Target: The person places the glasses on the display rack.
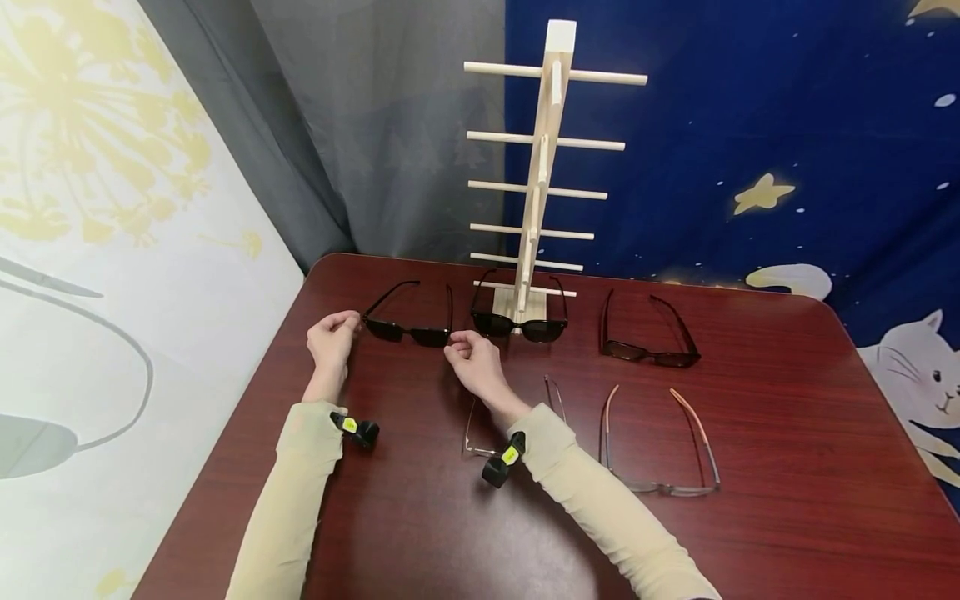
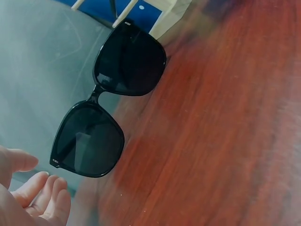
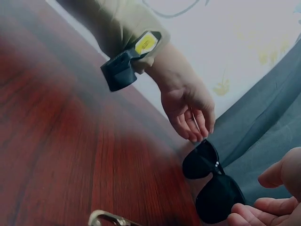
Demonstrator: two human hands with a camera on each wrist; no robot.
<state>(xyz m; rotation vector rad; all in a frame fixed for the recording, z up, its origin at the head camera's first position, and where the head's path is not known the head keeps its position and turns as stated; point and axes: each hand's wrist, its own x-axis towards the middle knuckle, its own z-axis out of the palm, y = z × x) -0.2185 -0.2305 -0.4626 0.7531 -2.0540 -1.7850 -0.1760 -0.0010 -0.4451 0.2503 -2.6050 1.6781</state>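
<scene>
Left hand point(image 1: 332, 337): thumb and fingertips parted at the left corner of black sunglasses point(image 1: 431, 337); no pinch visible, contact uncertain. Right hand point(image 1: 480, 362) likewise loose, fingertips by the right corner. Placement at the corners probably spares the lenses. Sunglasses at the far left of the table point(image 1: 420, 533), temples unfolded away, likely for steadiness; glossy frame, rounded-square dark lenses.

Just right: second dark pair point(image 1: 543, 331), temples either side of the foot of a pale wooden rack point(image 1: 542, 162) with slim rods. Farther right: third dark pair point(image 1: 675, 359). Nearer: thin-rimmed glasses point(image 1: 480, 451), partly hidden by the right hand; right of them, orange-templed glasses point(image 1: 690, 492). Tabletop reddish-brown, grained, sheen near.
</scene>
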